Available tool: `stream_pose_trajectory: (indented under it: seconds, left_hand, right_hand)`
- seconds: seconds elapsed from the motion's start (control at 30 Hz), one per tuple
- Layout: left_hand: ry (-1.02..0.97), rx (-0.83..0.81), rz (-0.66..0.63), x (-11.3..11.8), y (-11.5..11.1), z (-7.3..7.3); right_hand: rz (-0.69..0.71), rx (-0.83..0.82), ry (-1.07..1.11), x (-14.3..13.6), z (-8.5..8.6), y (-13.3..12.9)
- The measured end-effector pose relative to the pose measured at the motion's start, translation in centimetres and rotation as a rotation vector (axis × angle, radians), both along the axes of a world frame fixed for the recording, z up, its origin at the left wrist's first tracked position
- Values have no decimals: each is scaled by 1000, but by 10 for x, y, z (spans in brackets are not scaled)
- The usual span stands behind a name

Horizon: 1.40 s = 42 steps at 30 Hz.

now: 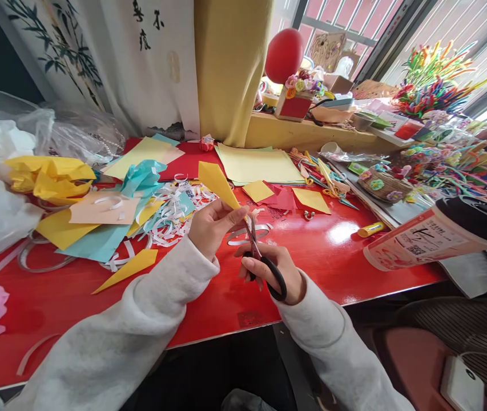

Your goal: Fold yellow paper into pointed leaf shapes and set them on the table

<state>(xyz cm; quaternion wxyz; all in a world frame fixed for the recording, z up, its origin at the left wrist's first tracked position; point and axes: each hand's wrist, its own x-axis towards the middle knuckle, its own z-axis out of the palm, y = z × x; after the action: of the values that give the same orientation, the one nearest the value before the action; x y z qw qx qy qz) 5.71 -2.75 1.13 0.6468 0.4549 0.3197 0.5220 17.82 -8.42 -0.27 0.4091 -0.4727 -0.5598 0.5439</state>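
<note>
Pale sleeves point(110, 337) reach over the red table point(320, 251) — the left hand point(212, 227) pinches yellow paper point(216, 181) above it, while the right hand point(284, 265) grips scissors point(255, 245), blades at the paper's lower tip — near white scraps point(166, 217) on the table.

1 red balloon point(285, 56) shows beside a yellow curtain point(232, 63), with 1 black-lidded drink cup point(423, 238) farther right.

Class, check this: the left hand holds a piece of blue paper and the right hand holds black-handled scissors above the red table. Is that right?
Not quite: the paper in the left hand is yellow, not blue, as the head view shows. The right hand does hold black-handled scissors above the red table.
</note>
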Motion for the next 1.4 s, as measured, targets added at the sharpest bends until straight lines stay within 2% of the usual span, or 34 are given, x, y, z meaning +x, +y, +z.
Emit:
stream_pose_trajectory:
  seconds: [0.17,0.3,0.43,0.6,0.73,0.87,1.13,1.4]
  left_hand:
    - [60,-41,4,2,0,-6]
    - [65,-1,3,0,2,-10]
    - [107,52,9,0,2,-5]
    - [123,31,56,2,0,1]
    - [128,39,12,1,1,-2]
    - [151,71,39,0,3,-6]
    - [62,21,23,2,5,-11]
    - [-7,-66,-31,2,4,-12]
  right_hand:
    - [4,76,-27,2,-5,2]
    - [-13,91,-37,3,-8,3]
    - [-18,91,-54,3,-10,3]
    - [-54,85,-44,4,-10,3]
    - [-96,73,-40,5,-9,4]
    - [-71,73,-18,6,-9,5]
    - [-123,68,53,7,-13,5]
    - [-146,93,49,5,-9,5]
